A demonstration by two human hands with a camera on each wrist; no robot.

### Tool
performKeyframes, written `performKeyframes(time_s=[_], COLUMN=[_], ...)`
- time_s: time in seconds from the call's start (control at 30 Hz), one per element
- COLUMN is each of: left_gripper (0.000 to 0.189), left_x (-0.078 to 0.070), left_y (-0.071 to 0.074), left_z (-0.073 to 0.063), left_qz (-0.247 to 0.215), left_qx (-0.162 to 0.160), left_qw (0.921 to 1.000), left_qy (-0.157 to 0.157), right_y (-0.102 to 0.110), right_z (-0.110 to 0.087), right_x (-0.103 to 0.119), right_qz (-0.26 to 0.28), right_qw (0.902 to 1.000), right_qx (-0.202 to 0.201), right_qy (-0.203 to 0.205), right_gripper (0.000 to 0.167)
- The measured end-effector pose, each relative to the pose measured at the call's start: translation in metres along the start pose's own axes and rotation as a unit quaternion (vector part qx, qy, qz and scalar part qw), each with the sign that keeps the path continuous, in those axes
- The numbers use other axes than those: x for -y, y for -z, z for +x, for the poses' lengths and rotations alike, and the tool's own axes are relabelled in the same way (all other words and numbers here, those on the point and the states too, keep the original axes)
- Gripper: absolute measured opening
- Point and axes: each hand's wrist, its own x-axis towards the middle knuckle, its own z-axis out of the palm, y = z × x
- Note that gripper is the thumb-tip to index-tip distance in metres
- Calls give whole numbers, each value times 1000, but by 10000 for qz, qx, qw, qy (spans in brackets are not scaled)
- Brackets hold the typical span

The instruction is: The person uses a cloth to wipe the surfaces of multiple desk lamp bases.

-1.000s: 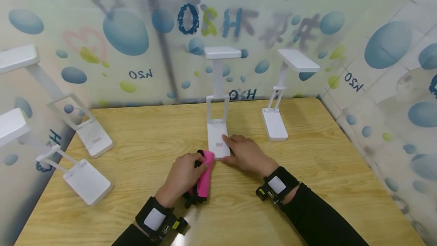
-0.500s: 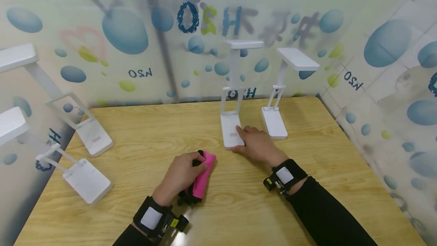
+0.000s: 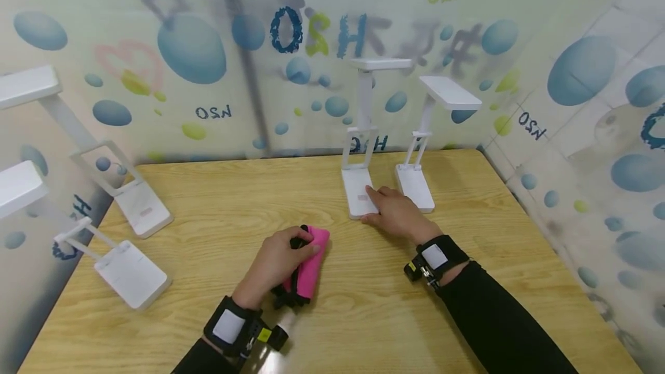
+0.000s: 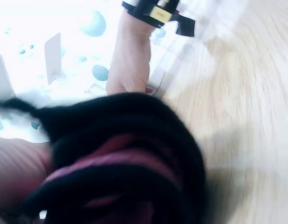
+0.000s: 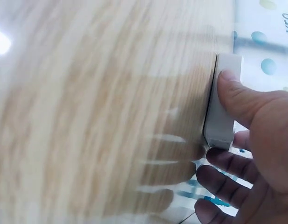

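In the head view, my left hand [image 3: 272, 261] pinches a rolled-up pink cloth item [image 3: 313, 264] with black edging, just above or on the table; I cannot tell its exact kind. Its black-rimmed open end [image 4: 130, 161] fills the lower part of the left wrist view. My right hand [image 3: 399, 216] grips the near right corner of the base of a white desk lamp [image 3: 357, 186], index finger on top. Seen from the right wrist, the thumb lies against the edge of the lamp base [image 5: 223, 102], and the other fingers spread around its corner.
Beside the held lamp, to the right, stands another white desk lamp [image 3: 414, 186]. Two more white lamps, one farther back [image 3: 142, 206] and one nearer [image 3: 132, 276], are at the left. A patterned wall covering [image 3: 192, 126] borders the wooden table [image 3: 234, 201].
My right hand has slid the middle lamp to the right and back, close beside the right-hand lamp. The left hand stays nearly in place, still holding the pink cloth item.
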Motion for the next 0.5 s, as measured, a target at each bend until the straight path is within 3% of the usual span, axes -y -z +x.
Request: performKeyframes(time_s=[0.17, 0.3, 0.4, 0.5], left_gripper=[19, 57, 81, 87], left_x=[2, -1, -2, -4], left_y=[0, 4, 8, 9], left_z=[0, 2, 5, 8], left_qz=[-791, -1934, -2576, -2974], left_qx=[-81, -45, 31, 18], left_qw=[9968, 9801, 9635, 9505], left_qy=[72, 445, 733, 897], right_y=[-3, -4, -5, -9], right_z=[-6, -16, -24, -31], right_x=[1, 11, 32, 60], right_qz=[66, 569, 1445, 2427], right_qw=[9994, 9946, 9823, 9607], right_qx=[-254, -710, -1015, -1209], right_qy=[-237, -491, -628, -596], right_gripper=[89, 76, 52, 31])
